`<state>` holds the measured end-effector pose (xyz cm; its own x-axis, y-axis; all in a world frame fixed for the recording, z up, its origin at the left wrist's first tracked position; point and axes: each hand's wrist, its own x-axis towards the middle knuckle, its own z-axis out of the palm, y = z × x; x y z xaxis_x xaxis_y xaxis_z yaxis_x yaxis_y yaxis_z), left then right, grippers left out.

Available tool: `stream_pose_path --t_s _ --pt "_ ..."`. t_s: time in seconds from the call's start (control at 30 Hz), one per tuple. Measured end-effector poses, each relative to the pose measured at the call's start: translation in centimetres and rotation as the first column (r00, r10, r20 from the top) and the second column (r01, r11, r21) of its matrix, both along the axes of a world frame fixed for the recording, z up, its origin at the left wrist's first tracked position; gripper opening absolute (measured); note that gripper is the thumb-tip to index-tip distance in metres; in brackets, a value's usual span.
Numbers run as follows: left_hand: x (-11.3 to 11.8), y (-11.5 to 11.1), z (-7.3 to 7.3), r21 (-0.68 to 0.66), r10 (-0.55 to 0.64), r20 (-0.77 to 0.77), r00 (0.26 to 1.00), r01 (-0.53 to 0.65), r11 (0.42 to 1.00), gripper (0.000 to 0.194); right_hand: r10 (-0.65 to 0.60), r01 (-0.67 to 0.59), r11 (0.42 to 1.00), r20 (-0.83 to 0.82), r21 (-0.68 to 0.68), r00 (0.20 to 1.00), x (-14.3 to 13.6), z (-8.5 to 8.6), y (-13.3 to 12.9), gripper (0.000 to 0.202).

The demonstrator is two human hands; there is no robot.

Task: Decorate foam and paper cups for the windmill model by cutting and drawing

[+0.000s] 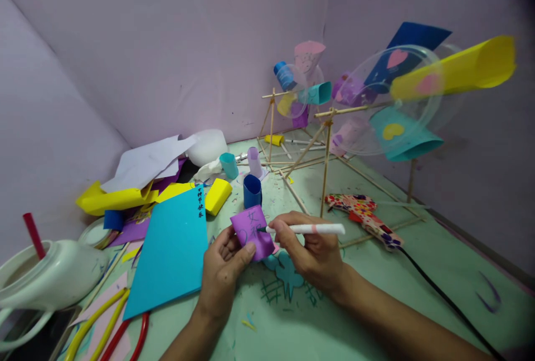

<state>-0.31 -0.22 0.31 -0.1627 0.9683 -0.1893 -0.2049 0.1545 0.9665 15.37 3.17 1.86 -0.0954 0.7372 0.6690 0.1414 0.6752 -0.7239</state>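
Observation:
My left hand [225, 269] holds a small purple paper piece [261, 247] between thumb and fingers, tilted toward the camera. Dark handwritten characters show on its face. A white marker [309, 229] with a pink band is gripped in my right hand [311, 249], its dark tip at the writing on the purple piece. Just behind the piece stands a dark blue paper tube [252, 191]. A yellow paper tube [218, 196] lies to its left, with a teal one [229, 165] and a lilac one [253, 161] farther back.
A blue sheet [171, 255] lies left of my hands, near scissor handles [111, 322] and a white teapot [75, 274]. Two stick-framed wheels with paper cups [401, 99] stand at right and back. A patterned glue gun [365, 217] with a black cord lies at right.

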Motion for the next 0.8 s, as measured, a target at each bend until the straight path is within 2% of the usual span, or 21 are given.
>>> stream_pose_path --t_s 0.17,0.43,0.6,0.7,0.8 --pt "0.0 0.0 0.1 0.005 -0.006 -0.007 1.000 0.006 1.000 0.064 -0.037 0.036 0.999 0.031 0.023 0.999 0.1 0.0 0.1 0.016" --pt "0.1 -0.1 0.3 0.019 0.008 0.003 1.000 -0.008 1.000 0.060 -0.032 0.021 0.992 0.093 0.122 0.995 0.3 0.3 0.1 0.014" --pt "0.0 -0.1 0.4 0.015 0.010 0.010 1.000 -0.010 1.000 0.062 0.019 -0.019 0.999 0.007 0.045 1.000 0.3 -0.1 0.0 0.017" --pt "0.0 -0.1 0.3 0.005 0.009 0.027 1.000 -0.009 1.000 0.063 -0.005 0.004 1.000 -0.085 -0.018 0.996 0.4 -0.5 0.0 0.013" --pt "0.1 -0.1 0.2 -0.002 0.001 0.074 0.997 -0.001 1.000 0.061 -0.040 0.026 0.990 -0.098 -0.138 0.994 0.2 -0.7 0.2 0.020"
